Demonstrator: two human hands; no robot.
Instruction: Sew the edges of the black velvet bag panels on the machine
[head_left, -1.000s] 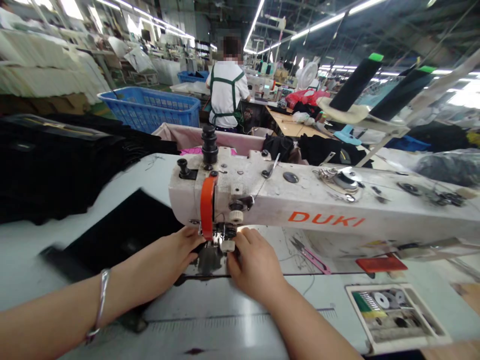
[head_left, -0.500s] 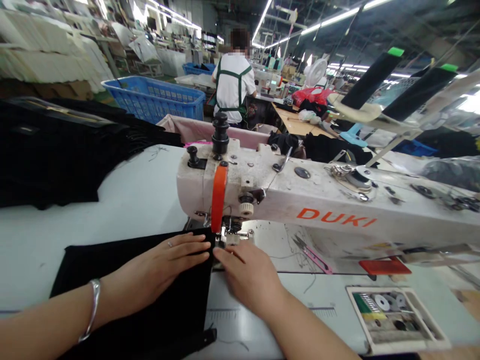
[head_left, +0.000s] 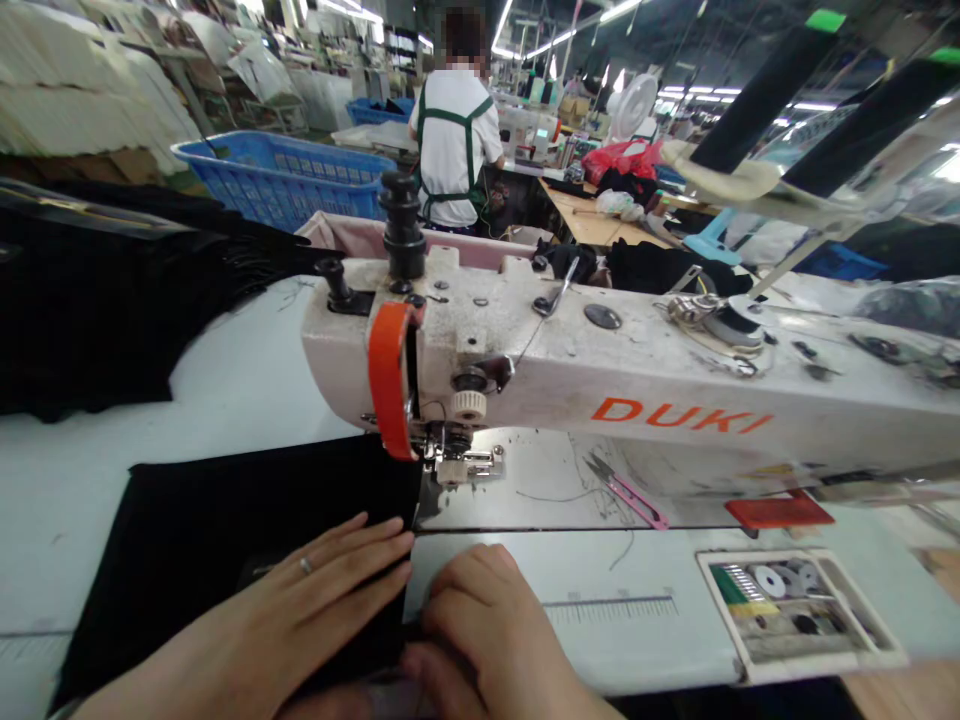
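A black fabric piece (head_left: 225,520) lies flat on the table in front of a white DUKI sewing machine (head_left: 600,390), with its right edge near the presser foot (head_left: 461,465). My left hand (head_left: 315,600) lies flat on the fabric, fingers stretched out, a ring on one finger. My right hand (head_left: 487,630) is curled with its fingers pressed down at the fabric's near right edge; what it pinches is hidden.
A stack of black fabric (head_left: 90,300) sits at the left. Pink thread snips (head_left: 634,500), a red tag (head_left: 776,512) and a tray of bobbins (head_left: 787,610) lie at the right. A blue basket (head_left: 277,180) and a person in a green apron (head_left: 454,140) are beyond.
Both hands have drawn back from the needle toward me. The black fabric, first bunched under the foot, now lies spread flat on the table.
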